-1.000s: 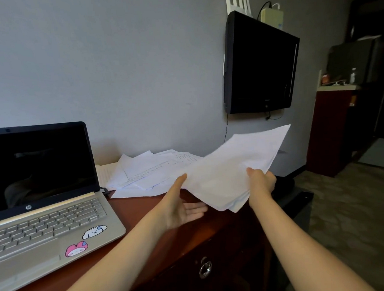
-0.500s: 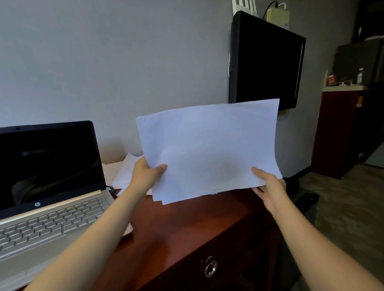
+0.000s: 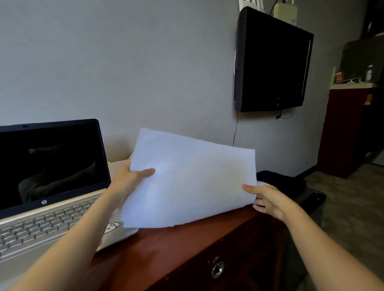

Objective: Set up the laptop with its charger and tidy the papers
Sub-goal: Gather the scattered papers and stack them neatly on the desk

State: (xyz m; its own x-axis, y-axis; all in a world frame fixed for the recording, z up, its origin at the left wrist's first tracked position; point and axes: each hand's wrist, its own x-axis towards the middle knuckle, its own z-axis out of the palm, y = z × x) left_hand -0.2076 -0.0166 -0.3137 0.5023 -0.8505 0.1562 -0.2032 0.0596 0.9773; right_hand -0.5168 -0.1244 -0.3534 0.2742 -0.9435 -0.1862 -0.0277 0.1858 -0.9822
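Papers (image 3: 189, 179): one gathered stack, held up over the tabletop (image 3: 171, 256) just right of the laptop (image 3: 42, 201). In this view the lower left corner overlaps the laptop's front right corner. You cannot tell whether the bottom edge touches the wood or hangs just above it.

Left grip (image 3: 129, 179): clamped on the stack's upper left edge, thumb flat on the near face, fingers behind. Right grip (image 3: 267, 199): pinching the lower right corner, thumb on the near face, fingers under and behind.

Progress, as a judgement: tidying is partway. The sheets are in one bundle, but the bottom edge looks slightly ragged, so squaring and laying down are left. A pale strip of loose sheets (image 3: 119, 166) shows behind the stack beside the laptop lid; it probably needs collecting. The laptop stands open with a dark screen. No charger or cable is clearly visible, so that half cannot be confirmed. A dark object (image 3: 280, 182) lies past your right grip; you cannot tell what it is.

Orientation: the stack stands near upright, blank face toward you, leaning back. The long axis runs left to right, the top edge sloping down toward the right.
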